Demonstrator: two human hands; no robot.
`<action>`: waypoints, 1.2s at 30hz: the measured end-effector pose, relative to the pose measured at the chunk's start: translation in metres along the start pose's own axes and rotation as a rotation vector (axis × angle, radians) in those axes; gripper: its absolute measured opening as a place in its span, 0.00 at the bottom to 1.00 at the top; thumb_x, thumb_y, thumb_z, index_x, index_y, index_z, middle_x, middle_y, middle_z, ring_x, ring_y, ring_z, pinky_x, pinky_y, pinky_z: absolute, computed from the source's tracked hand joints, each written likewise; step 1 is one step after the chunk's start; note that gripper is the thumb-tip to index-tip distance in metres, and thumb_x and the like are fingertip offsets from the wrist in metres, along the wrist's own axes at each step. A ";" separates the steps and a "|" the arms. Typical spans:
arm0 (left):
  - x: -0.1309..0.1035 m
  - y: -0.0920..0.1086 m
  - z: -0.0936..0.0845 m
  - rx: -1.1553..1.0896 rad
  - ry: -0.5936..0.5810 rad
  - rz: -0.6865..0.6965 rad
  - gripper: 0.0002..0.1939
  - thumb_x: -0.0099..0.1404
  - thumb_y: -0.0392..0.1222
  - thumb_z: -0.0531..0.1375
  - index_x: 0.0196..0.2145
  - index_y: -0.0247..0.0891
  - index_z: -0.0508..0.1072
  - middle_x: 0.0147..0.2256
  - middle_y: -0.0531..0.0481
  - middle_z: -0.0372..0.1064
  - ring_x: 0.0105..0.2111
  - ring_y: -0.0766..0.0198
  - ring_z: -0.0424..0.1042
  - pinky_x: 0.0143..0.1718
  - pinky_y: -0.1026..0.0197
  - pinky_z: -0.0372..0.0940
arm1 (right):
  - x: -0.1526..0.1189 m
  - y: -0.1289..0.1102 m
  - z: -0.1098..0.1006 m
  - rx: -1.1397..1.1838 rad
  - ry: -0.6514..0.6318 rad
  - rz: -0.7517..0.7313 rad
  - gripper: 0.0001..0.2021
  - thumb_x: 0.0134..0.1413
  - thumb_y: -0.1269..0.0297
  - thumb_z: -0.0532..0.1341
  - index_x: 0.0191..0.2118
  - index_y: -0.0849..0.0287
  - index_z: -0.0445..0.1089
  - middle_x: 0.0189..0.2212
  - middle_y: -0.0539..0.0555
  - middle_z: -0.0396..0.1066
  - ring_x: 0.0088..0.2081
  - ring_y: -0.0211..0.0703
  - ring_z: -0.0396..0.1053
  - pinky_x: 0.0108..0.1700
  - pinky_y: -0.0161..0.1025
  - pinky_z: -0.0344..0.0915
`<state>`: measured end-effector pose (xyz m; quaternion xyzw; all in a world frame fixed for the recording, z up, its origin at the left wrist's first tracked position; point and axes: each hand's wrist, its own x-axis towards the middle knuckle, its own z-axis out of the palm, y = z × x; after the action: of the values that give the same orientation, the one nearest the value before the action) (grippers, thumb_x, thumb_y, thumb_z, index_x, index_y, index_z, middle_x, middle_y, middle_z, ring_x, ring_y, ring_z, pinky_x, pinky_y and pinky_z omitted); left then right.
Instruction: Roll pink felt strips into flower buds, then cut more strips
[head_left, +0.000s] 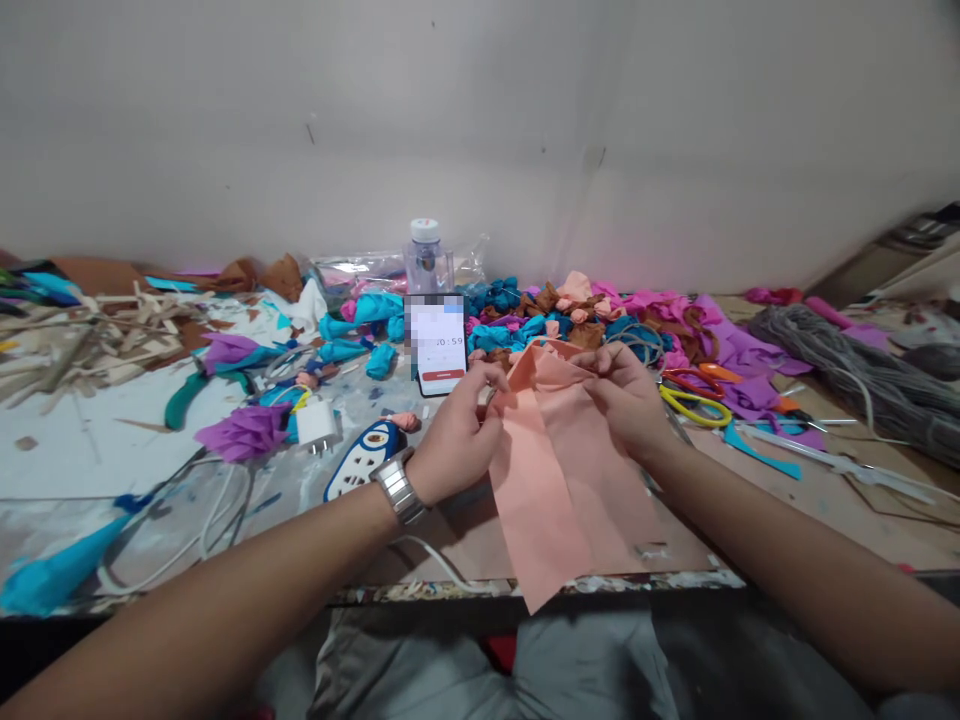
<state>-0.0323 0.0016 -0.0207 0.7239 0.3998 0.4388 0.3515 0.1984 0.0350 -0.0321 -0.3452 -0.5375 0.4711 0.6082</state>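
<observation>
A peach-coloured sheet of crepe paper [555,470] hangs between my two hands, its lower corner dropping past the table's front edge. My left hand [461,430], below a silver wristwatch [399,485], pinches the upper left edge of the sheet. At the upper right edge, my right hand [622,395] grips the paper with bent fingers. The top of the sheet is folded and gathered between the hands. Close behind it lies a heap of crumpled paper pieces [525,325] in blue, brown, pink and peach.
A phone [441,345] stands before a clear bottle [425,255]. Left lie a power strip [364,455], a white charger [316,425], green-handled pliers [184,400] and wooden sticks [97,340]. Right are yellow-handled scissors [696,407], purple paper [727,345] and a grey cord bundle [862,375].
</observation>
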 end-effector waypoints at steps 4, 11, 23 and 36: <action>0.001 0.001 -0.001 0.096 -0.116 0.013 0.25 0.59 0.23 0.50 0.49 0.38 0.76 0.58 0.42 0.69 0.61 0.53 0.67 0.67 0.45 0.59 | -0.003 0.000 -0.003 -0.368 -0.129 -0.158 0.11 0.48 0.78 0.55 0.24 0.55 0.69 0.43 0.52 0.79 0.53 0.46 0.73 0.57 0.45 0.65; 0.002 0.003 0.003 0.052 -0.131 -0.179 0.38 0.59 0.27 0.53 0.68 0.36 0.63 0.67 0.42 0.62 0.70 0.45 0.56 0.73 0.41 0.47 | -0.005 -0.002 -0.003 -0.662 -0.218 -0.180 0.23 0.51 0.77 0.54 0.47 0.54 0.80 0.52 0.54 0.79 0.55 0.48 0.74 0.60 0.48 0.66; 0.002 -0.010 0.004 -0.094 -0.042 -0.240 0.41 0.58 0.30 0.55 0.70 0.35 0.57 0.71 0.41 0.54 0.72 0.48 0.51 0.75 0.45 0.42 | 0.003 0.012 -0.010 -0.616 0.098 -0.019 0.15 0.48 0.67 0.63 0.43 0.57 0.77 0.44 0.56 0.81 0.47 0.53 0.77 0.53 0.49 0.72; 0.001 0.006 0.004 -0.211 -0.098 -0.313 0.38 0.54 0.26 0.56 0.64 0.37 0.70 0.53 0.43 0.76 0.52 0.52 0.73 0.58 0.48 0.68 | 0.006 0.005 -0.013 -0.669 -0.060 -0.117 0.25 0.47 0.74 0.54 0.50 0.55 0.79 0.55 0.55 0.77 0.58 0.51 0.72 0.61 0.50 0.67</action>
<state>-0.0265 -0.0006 -0.0172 0.6326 0.4416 0.3825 0.5085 0.2104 0.0436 -0.0374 -0.4800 -0.6989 0.2430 0.4713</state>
